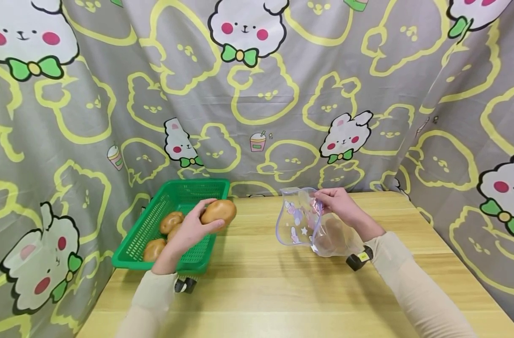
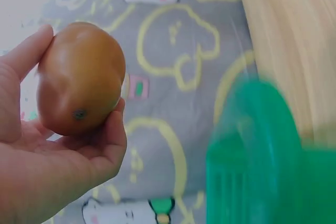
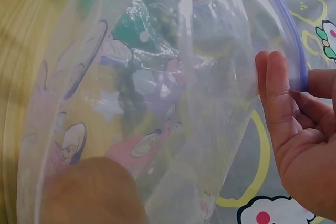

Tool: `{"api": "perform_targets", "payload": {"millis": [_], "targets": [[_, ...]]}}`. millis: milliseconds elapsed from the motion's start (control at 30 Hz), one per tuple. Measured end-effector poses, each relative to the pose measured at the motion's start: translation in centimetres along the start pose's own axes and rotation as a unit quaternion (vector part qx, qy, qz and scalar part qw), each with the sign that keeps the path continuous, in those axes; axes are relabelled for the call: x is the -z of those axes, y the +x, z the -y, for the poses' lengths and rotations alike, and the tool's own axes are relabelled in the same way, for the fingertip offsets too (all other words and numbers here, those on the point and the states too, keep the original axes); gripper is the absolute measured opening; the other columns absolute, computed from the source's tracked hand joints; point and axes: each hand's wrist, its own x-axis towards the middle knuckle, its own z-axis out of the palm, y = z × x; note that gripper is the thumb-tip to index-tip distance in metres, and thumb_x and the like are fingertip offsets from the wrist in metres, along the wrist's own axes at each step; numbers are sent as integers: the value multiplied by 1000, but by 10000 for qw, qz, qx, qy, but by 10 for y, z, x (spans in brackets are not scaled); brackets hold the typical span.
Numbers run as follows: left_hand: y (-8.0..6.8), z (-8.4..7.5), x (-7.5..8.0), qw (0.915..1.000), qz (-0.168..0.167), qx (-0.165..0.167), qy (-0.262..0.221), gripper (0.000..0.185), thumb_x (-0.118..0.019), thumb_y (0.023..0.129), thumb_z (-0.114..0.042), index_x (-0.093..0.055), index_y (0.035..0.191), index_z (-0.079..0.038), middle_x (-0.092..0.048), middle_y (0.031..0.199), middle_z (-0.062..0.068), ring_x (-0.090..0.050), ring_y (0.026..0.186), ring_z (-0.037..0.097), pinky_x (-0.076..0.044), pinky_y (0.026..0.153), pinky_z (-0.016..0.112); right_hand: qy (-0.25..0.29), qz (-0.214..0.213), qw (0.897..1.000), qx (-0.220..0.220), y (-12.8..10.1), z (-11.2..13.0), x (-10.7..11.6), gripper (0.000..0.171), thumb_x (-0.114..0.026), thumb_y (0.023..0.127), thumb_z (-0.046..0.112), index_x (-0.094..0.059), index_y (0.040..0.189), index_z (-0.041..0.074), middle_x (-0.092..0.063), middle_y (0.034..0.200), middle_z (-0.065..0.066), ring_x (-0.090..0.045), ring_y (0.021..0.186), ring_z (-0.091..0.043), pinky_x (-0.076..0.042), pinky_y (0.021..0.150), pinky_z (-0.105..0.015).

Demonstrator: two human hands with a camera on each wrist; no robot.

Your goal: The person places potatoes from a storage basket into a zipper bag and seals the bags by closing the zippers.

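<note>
My left hand [image 1: 193, 230] grips a smooth brown potato [image 1: 219, 212] above the right side of a green plastic basket [image 1: 127, 244]. In the left wrist view, thumb and fingers wrap the potato [image 2: 81, 80], and a dark spot shows on its skin. Several more potatoes [image 1: 154, 249] lie in the basket, partly hidden by the left arm. My right hand [image 1: 343, 204] pinches the purple-edged rim of a clear printed plastic bag [image 1: 294, 220], whose mouth gapes toward the left. A blurred brown potato [image 3: 94, 192] shows through the bag in the right wrist view.
All this is on a light wooden table [image 1: 257, 300]. Behind it and at both sides hangs a grey curtain [image 1: 257, 103] with bunny prints. The basket stands at the table's left, near the back.
</note>
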Motion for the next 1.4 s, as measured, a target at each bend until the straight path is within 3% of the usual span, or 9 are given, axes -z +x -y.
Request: {"api": "perform_targets", "payload": {"millis": [333,500,633,800,1100,1233,1400], "targets": [[13,-19,-40,9989,324,-320,73,65,-74,83,-29,-42,137,-15,-53,124,13,-57,102,28,-49,81,42,56,-128,9999,89,-2,2,0,35,-50,99,11,-57,113,-19,-67,75,-7,-61,60,-8,-53,59,-23],[19,-22,-58,9957,780,-144,-481,65,-72,85,-25,-39,140,-15,-49,127,17,-57,102,31,-53,75,40,45,-169,9998,89,-1,3,0,34,-51,98,11,-58,112,-19,-67,75,-6,-60,60,-7,-53,58,-23],[25,-23,-70,9921,1062,-144,-656,65,-70,87,-24,-36,142,-15,-49,127,17,-57,103,30,-51,79,42,7,-156,9999,-8,-1,2,-1,33,-50,98,10,-58,113,-18,-67,77,-9,-60,60,-8,-53,58,-23],[32,-30,-83,9874,1334,-301,-799,65,-70,87,-21,-36,142,-13,-49,127,16,-55,106,29,-48,85,42,18,-156,9999,-34,1,0,-1,32,-51,98,11,-60,112,-17,-67,75,-7,-60,59,-8,-53,59,-24],[40,-43,-100,9794,1604,-391,-1160,66,-68,87,-15,-34,144,-11,-45,134,14,-54,109,28,-48,85,40,-51,-92,9999,-6,2,-1,-3,34,-52,98,14,-60,113,-16,-67,74,-7,-59,61,-9,-53,60,-25],[42,-52,-106,9804,1583,-583,-1014,65,-68,87,-18,-35,144,-14,-47,132,13,-54,108,27,-48,85,39,-56,-93,9999,31,2,0,-4,35,-52,98,13,-59,113,-17,-66,72,-4,-59,60,-9,-53,59,-24],[43,-58,-117,9871,1387,-707,-367,65,-69,87,-29,-39,142,-15,-54,124,9,-57,100,21,-48,81,36,-67,-105,9999,92,3,1,-4,36,-51,98,12,-57,113,-20,-67,73,-5,-60,61,-8,-53,59,-24]]}}
